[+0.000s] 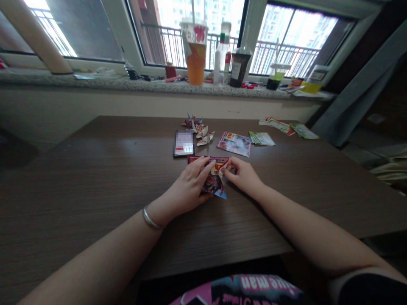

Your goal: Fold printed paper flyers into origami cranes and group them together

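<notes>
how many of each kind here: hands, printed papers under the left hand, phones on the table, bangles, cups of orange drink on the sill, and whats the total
Hands: 2, left hand and right hand
Printed paper under the left hand: 1
Phone: 1
Bangle: 1
Cup of orange drink: 1
Total: 6

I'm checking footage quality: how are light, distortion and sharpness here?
Head view: glare washes out the middle window; window frames lean outward, suggesting wide-angle distortion. Head view too: a pixelated patch covers much of the phone; small print on the sheet is unclear.
</notes>
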`<control>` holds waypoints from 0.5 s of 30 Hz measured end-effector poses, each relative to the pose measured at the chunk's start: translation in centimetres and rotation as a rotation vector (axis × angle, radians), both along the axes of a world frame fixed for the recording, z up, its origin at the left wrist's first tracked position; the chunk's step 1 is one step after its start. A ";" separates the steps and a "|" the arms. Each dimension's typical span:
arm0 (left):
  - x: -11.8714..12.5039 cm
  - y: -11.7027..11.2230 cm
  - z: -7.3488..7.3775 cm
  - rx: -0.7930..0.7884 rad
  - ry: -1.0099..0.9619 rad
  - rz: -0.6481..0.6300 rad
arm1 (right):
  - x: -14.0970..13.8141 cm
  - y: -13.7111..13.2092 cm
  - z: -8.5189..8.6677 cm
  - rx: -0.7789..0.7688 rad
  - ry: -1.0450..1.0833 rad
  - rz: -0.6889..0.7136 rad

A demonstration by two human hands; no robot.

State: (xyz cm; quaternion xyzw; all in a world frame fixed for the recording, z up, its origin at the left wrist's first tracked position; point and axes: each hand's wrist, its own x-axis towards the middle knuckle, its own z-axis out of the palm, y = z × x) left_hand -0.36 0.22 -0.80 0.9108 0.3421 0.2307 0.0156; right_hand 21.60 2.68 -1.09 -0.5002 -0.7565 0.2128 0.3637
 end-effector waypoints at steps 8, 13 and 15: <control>0.1 -0.2 0.8 0.116 -0.055 0.065 | -0.3 -1.0 0.8 0.137 -0.041 0.057; 0.1 0.0 0.5 0.150 -0.088 0.091 | -0.3 -1.3 0.9 0.263 -0.067 0.080; 0.1 0.0 0.5 0.167 -0.114 0.120 | -0.4 -1.4 0.9 0.280 -0.048 0.058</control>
